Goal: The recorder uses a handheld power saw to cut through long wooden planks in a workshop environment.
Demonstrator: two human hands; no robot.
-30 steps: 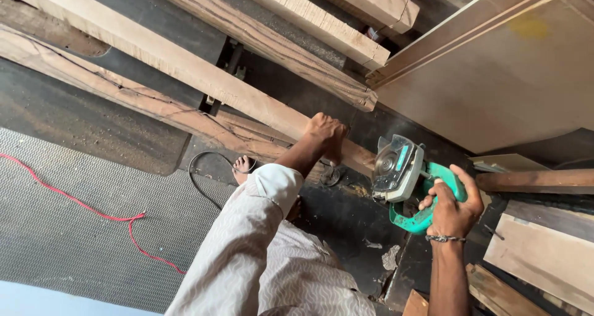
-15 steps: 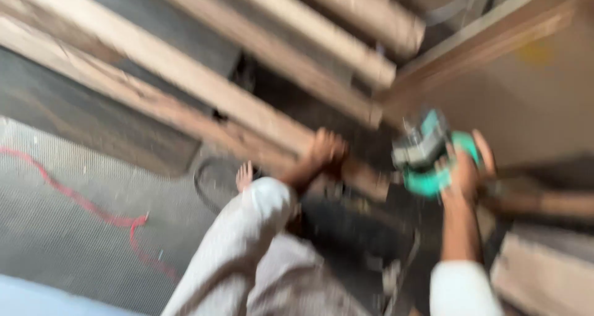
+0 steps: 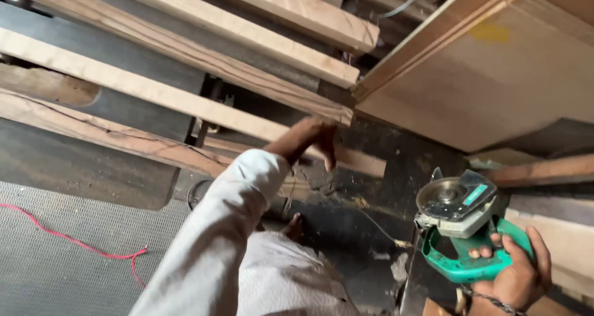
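Two hands share the work; the right hand [image 3: 516,279], lower right of the frame, is wrapped tight around the green handle of a circular saw [image 3: 461,220], blade lifted clear; the left hand [image 3: 309,140], at centre, hovers loosely curled and empty over a pale plank [image 3: 185,102]; best steady that plank firmly, fingers well off the cut line.

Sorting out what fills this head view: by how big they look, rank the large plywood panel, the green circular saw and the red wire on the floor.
1. Large plywood panel.
2. Green circular saw, though nearness to the camera enlarges it.
3. Red wire, long but thin.
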